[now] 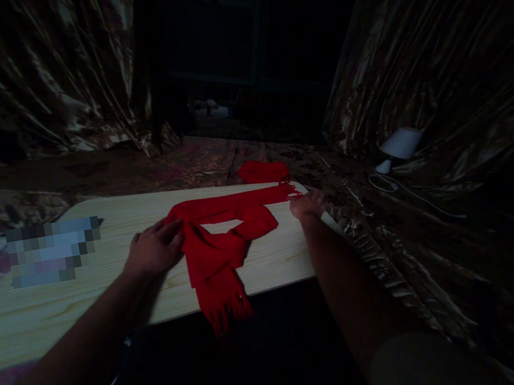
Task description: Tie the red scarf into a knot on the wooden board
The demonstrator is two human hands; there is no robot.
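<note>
A red knitted scarf [212, 251] lies across the light wooden table [158, 306], bent into a loop with a small gap of bare wood in it. One fringed end hangs over the near edge. The other fringed end reaches right to my right hand [307, 204], whose fingers are closed at the fringe. At the scarf's left bend rests my left hand [155, 246], its fingers stretched out and touching the cloth. Behind the straight strip, at the table's far edge, is another piece of red cloth [263, 170]; I cannot tell whether it joins the scarf.
A blurred-out flat object [54, 250] lies on the table's left side. To the right, a small white lamp [401, 143] with a cord stands on dark patterned fabric. Shiny curtains [72, 72] hang on both sides of a dark window [212, 30]. The room is dim.
</note>
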